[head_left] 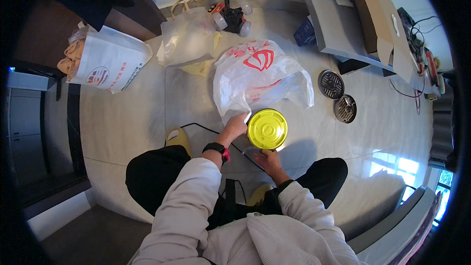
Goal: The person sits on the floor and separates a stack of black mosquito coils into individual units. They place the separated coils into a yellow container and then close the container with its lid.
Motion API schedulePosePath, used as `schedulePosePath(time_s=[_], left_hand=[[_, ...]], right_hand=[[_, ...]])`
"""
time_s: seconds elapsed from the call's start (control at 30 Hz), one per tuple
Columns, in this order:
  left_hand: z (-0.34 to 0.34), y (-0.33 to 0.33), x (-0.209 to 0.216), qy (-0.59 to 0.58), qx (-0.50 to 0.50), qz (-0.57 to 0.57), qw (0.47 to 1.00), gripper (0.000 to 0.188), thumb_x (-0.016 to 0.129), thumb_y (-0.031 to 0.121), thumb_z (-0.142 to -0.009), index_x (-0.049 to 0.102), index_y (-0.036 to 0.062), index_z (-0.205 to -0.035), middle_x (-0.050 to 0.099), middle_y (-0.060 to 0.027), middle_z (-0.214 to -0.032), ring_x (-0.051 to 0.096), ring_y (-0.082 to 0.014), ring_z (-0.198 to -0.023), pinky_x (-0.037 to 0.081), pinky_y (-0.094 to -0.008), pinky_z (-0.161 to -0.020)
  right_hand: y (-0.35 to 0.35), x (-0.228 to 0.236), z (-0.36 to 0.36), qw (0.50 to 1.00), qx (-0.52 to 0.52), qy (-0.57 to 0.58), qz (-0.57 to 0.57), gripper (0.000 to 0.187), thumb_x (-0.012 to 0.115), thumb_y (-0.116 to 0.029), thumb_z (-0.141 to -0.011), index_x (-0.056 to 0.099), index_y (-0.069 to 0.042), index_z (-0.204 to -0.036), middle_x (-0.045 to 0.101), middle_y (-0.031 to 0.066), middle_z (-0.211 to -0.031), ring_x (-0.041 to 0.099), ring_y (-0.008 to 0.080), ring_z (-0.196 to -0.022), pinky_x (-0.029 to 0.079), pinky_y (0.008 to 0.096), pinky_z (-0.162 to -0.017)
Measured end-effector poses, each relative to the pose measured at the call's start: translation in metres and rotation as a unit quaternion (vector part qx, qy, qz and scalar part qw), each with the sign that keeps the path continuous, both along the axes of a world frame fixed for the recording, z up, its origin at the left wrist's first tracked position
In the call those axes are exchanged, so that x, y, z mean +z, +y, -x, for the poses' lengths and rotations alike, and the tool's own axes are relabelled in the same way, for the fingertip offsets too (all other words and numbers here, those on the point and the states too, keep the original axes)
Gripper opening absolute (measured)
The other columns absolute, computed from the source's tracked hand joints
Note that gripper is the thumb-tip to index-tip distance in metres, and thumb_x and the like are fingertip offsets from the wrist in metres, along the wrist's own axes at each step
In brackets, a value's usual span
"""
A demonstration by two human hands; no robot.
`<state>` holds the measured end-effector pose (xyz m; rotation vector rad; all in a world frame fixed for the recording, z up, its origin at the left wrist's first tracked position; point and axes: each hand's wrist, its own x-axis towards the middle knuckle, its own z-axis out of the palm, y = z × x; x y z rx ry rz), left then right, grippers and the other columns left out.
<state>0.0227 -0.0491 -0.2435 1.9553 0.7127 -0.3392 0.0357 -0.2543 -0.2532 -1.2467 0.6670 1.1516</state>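
Note:
A round container with a bright yellow lid (267,129) is in front of me, near the middle of the view. My right hand (269,161) grips its near side, with the fingers partly hidden under the rim. At the container's left, my left hand (236,126) is closed on the lower edge of a white plastic bag (289,76) with red print. The bag lies crumpled just beyond the container, its opening toward me. A dark watch is on my left wrist.
Two round metal burner-like discs (331,84) lie on the tiles to the right. A white paper bag (110,59) stands far left, a pale tote (184,39) behind. A grey table (338,29) bears an open cardboard box (378,14). A black cord (201,126) crosses the floor.

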Motion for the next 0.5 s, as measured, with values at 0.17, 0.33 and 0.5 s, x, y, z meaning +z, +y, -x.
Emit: schedulePosePath(time_s=[0.17,0.33,0.5], left_hand=[[0.001,0.0,-0.008,0.021,0.062,0.106,0.992,0.035,0.064,0.008,-0.062,0.053,0.0041,-0.095,0.061,-0.0184,-0.088,0.058,-0.0356,-0.086,0.046,-0.0398,-0.073],[0.005,-0.004,-0.001,-0.003,0.003,0.012,1.0,0.029,0.06,0.004,-0.066,0.054,0.0024,-0.094,0.062,-0.013,-0.082,0.061,-0.0259,-0.077,0.047,-0.0354,-0.064],[0.004,-0.01,0.004,-0.023,-0.037,-0.012,0.999,0.032,0.059,0.002,-0.065,0.053,0.0014,-0.096,0.062,-0.0147,-0.079,0.061,-0.0261,-0.075,0.046,-0.0351,-0.063]], right_hand=[[0.015,-0.013,0.013,0.989,-0.02,0.135,-0.064,0.023,0.05,-0.019,-0.085,0.048,-0.005,-0.103,0.055,0.0123,-0.1,0.057,0.0269,-0.086,0.046,0.0347,-0.066],[0.019,-0.016,0.016,0.984,-0.091,0.14,-0.067,0.017,0.048,-0.018,-0.085,0.052,-0.003,-0.093,0.059,0.0129,-0.086,0.057,0.027,-0.079,0.045,0.0359,-0.064],[0.011,-0.021,0.017,0.979,-0.168,0.099,-0.065,0.014,0.049,-0.013,-0.082,0.052,-0.002,-0.09,0.059,0.0125,-0.082,0.058,0.0271,-0.074,0.045,0.0367,-0.059]])
